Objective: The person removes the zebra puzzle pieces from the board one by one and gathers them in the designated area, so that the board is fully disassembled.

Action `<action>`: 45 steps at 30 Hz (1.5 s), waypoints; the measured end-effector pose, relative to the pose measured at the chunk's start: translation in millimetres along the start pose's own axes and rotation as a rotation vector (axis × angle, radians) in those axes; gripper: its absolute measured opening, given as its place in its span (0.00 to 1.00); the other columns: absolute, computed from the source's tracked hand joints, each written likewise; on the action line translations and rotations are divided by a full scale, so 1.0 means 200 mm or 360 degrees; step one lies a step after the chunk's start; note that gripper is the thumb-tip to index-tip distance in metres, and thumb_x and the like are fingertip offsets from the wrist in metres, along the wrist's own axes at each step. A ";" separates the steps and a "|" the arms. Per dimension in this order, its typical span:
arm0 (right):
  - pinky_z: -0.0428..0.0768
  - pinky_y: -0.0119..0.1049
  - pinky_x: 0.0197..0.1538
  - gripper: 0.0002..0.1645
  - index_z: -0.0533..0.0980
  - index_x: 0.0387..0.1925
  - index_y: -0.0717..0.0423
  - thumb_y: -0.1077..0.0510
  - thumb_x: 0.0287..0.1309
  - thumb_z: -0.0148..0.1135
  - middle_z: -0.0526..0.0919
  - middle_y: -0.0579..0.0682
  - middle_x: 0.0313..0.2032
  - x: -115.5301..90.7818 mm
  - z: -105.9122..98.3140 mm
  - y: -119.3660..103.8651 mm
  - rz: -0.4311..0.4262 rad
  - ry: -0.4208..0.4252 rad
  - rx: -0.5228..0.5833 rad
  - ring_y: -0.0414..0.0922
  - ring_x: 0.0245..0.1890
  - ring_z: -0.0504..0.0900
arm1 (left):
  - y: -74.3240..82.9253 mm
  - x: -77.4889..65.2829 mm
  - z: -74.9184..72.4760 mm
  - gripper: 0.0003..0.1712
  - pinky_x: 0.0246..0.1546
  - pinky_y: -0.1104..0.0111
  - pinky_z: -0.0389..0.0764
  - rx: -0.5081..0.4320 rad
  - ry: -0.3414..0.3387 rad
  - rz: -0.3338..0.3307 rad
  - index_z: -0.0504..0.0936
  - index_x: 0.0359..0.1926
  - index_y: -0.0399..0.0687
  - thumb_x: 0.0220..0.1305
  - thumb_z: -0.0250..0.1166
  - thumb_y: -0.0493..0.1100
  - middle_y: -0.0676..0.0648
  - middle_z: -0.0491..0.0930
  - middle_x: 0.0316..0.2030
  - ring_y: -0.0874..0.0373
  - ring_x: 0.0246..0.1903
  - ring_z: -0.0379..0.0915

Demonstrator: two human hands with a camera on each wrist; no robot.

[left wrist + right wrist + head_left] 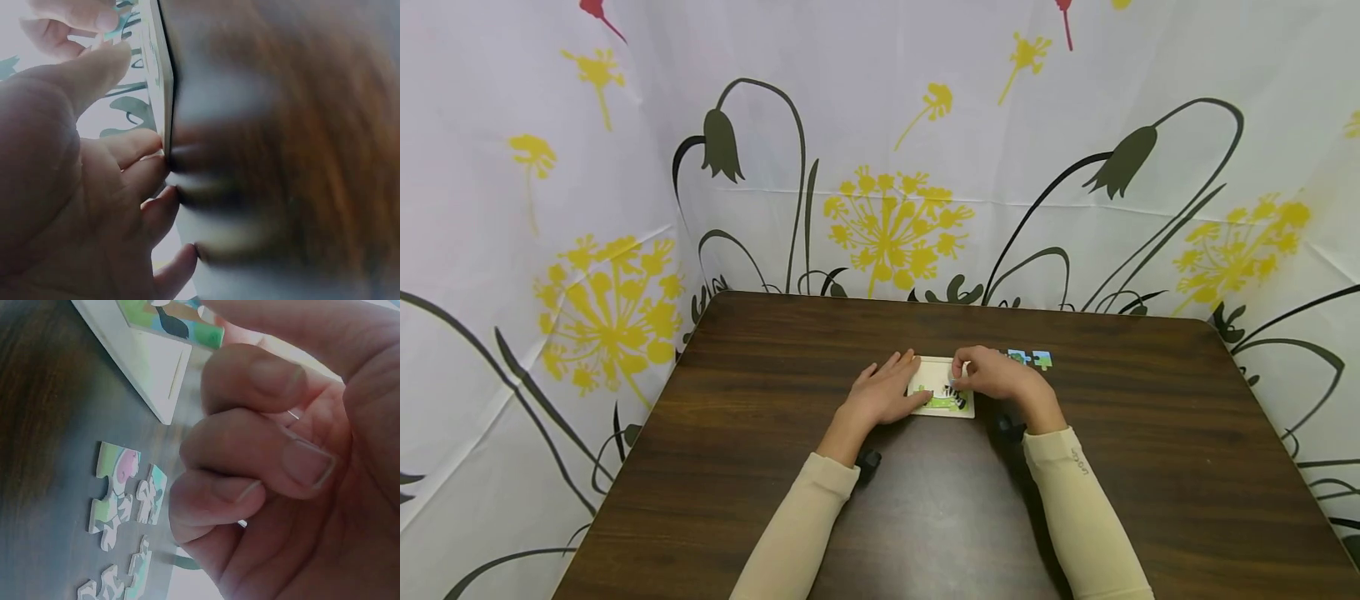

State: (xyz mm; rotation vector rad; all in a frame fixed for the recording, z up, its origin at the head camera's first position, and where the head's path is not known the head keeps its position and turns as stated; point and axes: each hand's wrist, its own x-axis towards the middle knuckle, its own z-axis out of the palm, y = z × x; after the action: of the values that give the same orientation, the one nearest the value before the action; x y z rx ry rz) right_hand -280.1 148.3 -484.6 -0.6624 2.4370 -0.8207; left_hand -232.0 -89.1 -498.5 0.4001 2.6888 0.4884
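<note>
A small pale wooden puzzle tray (934,368) lies on the dark table; zebra-striped and green picture pieces (942,403) fill its lower part. My left hand (883,393) rests at the tray's left side with fingers extended and its thumb reaching over the picture. In the left wrist view, that hand's fingertips (150,169) meet the tray's edge. Above the tray's right half, my right hand (996,373) pinches a puzzle piece (169,322) with a dark bird shape and green edge. The right hand's other fingers (244,450) are curled.
Beyond the right hand lie loose puzzle pieces (1042,360) on the table. The right wrist view shows several, including a pink and green one (112,487). A flower-patterned curtain (887,125) hangs behind the table (1150,433).
</note>
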 end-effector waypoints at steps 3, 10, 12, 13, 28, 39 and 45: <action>0.69 0.36 0.33 0.07 0.80 0.37 0.54 0.57 0.73 0.68 0.73 0.44 0.27 0.00 -0.01 -0.01 -0.0034 -0.0015 -0.0020 0.41 0.25 0.68 | 0.01 0.01 0.01 0.45 0.86 0.45 0.47 0.0029 0.0043 -0.0023 0.54 0.88 0.57 0.80 0.55 0.68 0.53 0.47 0.88 0.54 0.87 0.42; 0.70 0.36 0.35 0.06 0.81 0.37 0.53 0.56 0.73 0.68 0.75 0.46 0.30 -0.01 -0.02 -0.02 -0.0072 0.0004 -0.0030 0.41 0.27 0.69 | 0.04 0.01 0.01 0.48 0.85 0.42 0.51 0.0082 0.0089 -0.0050 0.55 0.88 0.55 0.78 0.61 0.67 0.52 0.48 0.88 0.52 0.87 0.44; 0.69 0.36 0.34 0.06 0.81 0.38 0.52 0.56 0.73 0.68 0.74 0.45 0.28 -0.01 -0.02 -0.02 -0.0061 0.0030 -0.0023 0.41 0.27 0.69 | 0.04 0.01 0.01 0.48 0.85 0.42 0.51 0.0076 0.0085 -0.0057 0.55 0.87 0.56 0.77 0.61 0.67 0.52 0.48 0.88 0.52 0.87 0.44; 0.69 0.36 0.34 0.06 0.82 0.38 0.52 0.56 0.73 0.68 0.73 0.45 0.27 -0.01 -0.02 -0.01 -0.0059 0.0042 -0.0022 0.41 0.26 0.69 | 0.04 0.00 0.01 0.49 0.85 0.42 0.51 0.0073 0.0082 -0.0059 0.55 0.87 0.56 0.77 0.62 0.67 0.52 0.49 0.88 0.52 0.87 0.44; 0.74 0.37 0.36 0.08 0.82 0.41 0.60 0.58 0.76 0.64 0.85 0.59 0.32 -0.10 -0.14 0.12 -0.0010 0.0191 0.0167 0.44 0.29 0.75 | 0.05 -0.01 0.01 0.48 0.85 0.43 0.50 0.0025 0.0074 -0.0051 0.55 0.87 0.55 0.77 0.62 0.66 0.52 0.48 0.88 0.52 0.87 0.43; 0.77 0.41 0.49 0.13 0.84 0.43 0.64 0.57 0.76 0.63 0.86 0.54 0.40 -0.38 -0.34 0.33 0.0185 0.0235 0.0116 0.45 0.40 0.77 | 0.06 0.01 0.01 0.49 0.85 0.44 0.48 0.0018 0.0075 -0.0062 0.54 0.88 0.57 0.77 0.56 0.71 0.53 0.47 0.88 0.54 0.88 0.42; 0.76 0.41 0.49 0.13 0.85 0.40 0.67 0.59 0.74 0.63 0.86 0.55 0.42 -0.47 -0.34 0.42 0.0315 0.0177 0.0143 0.46 0.42 0.76 | 0.04 0.00 0.03 0.49 0.85 0.43 0.49 0.0009 0.0088 -0.0053 0.55 0.87 0.55 0.77 0.57 0.69 0.51 0.49 0.88 0.52 0.87 0.43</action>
State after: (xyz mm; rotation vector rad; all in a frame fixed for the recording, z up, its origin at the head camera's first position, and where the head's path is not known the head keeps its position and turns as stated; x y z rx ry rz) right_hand -270.4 288.9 -465.0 -0.3437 2.4979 -0.9006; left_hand -227.9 -79.5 -500.0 0.3475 2.7462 0.4893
